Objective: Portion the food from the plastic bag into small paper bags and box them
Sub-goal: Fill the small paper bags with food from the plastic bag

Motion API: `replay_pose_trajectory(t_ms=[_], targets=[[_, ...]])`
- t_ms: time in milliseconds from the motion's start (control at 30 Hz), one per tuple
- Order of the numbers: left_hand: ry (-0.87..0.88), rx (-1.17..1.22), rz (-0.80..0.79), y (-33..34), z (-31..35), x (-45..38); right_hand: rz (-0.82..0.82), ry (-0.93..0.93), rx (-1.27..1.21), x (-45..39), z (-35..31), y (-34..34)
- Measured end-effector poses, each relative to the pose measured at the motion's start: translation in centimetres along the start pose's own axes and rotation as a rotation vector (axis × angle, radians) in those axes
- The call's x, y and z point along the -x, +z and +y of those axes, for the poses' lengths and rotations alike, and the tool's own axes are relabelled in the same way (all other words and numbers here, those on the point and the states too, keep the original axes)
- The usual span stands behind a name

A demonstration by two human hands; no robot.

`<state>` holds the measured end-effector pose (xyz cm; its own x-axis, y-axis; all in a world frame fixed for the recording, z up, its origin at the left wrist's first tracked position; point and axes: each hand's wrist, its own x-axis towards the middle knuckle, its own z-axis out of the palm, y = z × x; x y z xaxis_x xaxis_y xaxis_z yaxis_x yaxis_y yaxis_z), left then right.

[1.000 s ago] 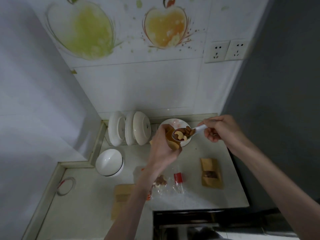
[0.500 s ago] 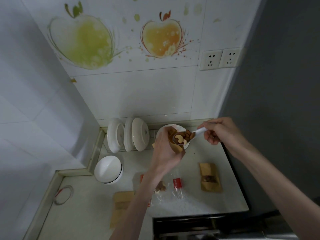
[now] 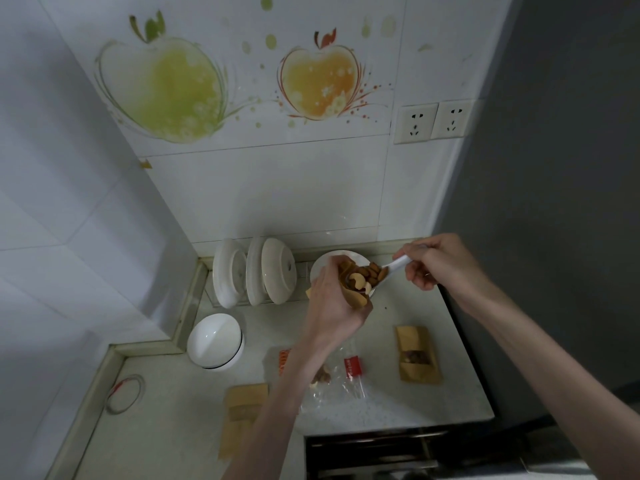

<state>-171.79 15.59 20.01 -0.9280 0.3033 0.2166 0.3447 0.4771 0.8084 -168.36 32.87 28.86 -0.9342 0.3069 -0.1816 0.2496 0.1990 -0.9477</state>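
Note:
My left hand (image 3: 332, 306) grips a small brown paper bag (image 3: 356, 297), held up with its mouth open. My right hand (image 3: 440, 261) pinches the handle of a white spoon (image 3: 398, 265) heaped with mixed nuts (image 3: 363, 277), its tip at the bag's mouth. Both hover over a white plate (image 3: 322, 263) at the back of the counter. A clear plastic bag (image 3: 343, 375) with a red label and a few nuts lies flat under my left forearm. A filled paper bag (image 3: 417, 355) lies at the right. Flat paper bags (image 3: 242, 407) lie at the front left.
Three white dishes (image 3: 256, 271) stand on edge in a rack by the wall. A white bowl (image 3: 216, 341) sits upside down to the left. A tape ring (image 3: 124, 393) lies at the far left. The counter (image 3: 415, 403) ends at a dark drop on the right and front.
The spoon of nuts has moved left, closer to the paper bag's mouth. The view has tilted slightly; both hands stay above the plate.

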Motion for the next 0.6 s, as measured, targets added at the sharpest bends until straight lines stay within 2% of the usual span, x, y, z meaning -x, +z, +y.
replay_pose_trajectory(t_ms=[600], targets=[[-0.007, 0.028, 0.004, 0.39, 0.75, 0.77, 0.013, -0.037, 0.054, 0.84, -0.20, 0.08]])
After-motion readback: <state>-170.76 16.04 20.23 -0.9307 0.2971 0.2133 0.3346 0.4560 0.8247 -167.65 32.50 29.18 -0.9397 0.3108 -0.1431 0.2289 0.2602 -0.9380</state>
